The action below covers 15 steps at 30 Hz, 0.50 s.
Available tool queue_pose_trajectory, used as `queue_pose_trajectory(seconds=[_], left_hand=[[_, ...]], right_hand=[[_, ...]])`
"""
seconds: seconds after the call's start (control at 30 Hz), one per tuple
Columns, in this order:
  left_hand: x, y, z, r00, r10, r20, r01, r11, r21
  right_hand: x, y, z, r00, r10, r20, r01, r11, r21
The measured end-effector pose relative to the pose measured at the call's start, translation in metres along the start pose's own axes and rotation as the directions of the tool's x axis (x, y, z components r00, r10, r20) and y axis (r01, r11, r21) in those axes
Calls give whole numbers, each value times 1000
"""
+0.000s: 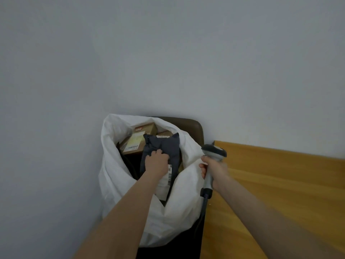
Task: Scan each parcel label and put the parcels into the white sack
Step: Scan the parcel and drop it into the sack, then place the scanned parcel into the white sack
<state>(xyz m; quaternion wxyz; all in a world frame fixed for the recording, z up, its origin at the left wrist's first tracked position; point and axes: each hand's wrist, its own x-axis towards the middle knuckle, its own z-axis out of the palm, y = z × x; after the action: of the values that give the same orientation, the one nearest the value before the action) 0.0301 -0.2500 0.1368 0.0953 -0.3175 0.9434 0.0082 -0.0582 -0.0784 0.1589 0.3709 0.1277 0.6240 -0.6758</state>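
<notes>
The dark grey parcel (169, 146), a soft plastic mailer bag, stands tilted inside the open mouth of the white sack (179, 208). Its white label (165, 181) with barcodes faces up at the lower end. The left hand (156, 162) lies on the middle of this parcel, and its fingers (158, 152) are curled into the folded plastic and grip it.

Behind the parcel, deeper in the sack, there are two cardboard boxes. The nearer box (133, 143) shows a yellowish sheet and a barcode label on top. Only a corner of the second box (164, 134) is visible.

The right hand (214, 171) is just beside the right edge of the sack. Its fingers are closed around the handle of a grey barcode scanner (214, 151), whose head points to the upper right. A dark cable (204, 204) hangs down from the handle. It is not clear whether this hand also touches the sack's edge.

The sack sits on a dark brown chair (188, 126) that stands against a pale wall (168, 53). To the right is a wooden surface (270, 184).
</notes>
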Motion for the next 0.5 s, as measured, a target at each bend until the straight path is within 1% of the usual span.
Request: queue_pose_trajectory(seconds=[0.07, 0.13, 0.2, 0.3, 0.4, 0.5], left_hand=[[6, 8, -16, 992, 44, -117, -46, 999, -20], [10, 22, -28, 979, 88, -181, -102, 993, -65], [11, 42, -34, 966, 156, -209, -176, 981, -85], [10, 77, -34, 945, 270, -186, -290, 953, -90], [1, 116, -29, 922, 357, -152, -372, 924, -87], [-11, 158, -23, 898, 420, -132, -432, 899, -77]], right_hand=[[-6, -2, -4, 999, 47, -6, -47, 995, 85], [-12, 1, -10, 991, 134, 7, -133, 972, 193], [-20, 9, -17, 970, 241, 35, -242, 930, 276], [-35, 26, -40, 938, 342, 53, -344, 899, 272], [-48, 36, -77, 941, 339, -11, -329, 921, 210], [-61, 33, -120, 957, 267, -113, -250, 958, 143]])
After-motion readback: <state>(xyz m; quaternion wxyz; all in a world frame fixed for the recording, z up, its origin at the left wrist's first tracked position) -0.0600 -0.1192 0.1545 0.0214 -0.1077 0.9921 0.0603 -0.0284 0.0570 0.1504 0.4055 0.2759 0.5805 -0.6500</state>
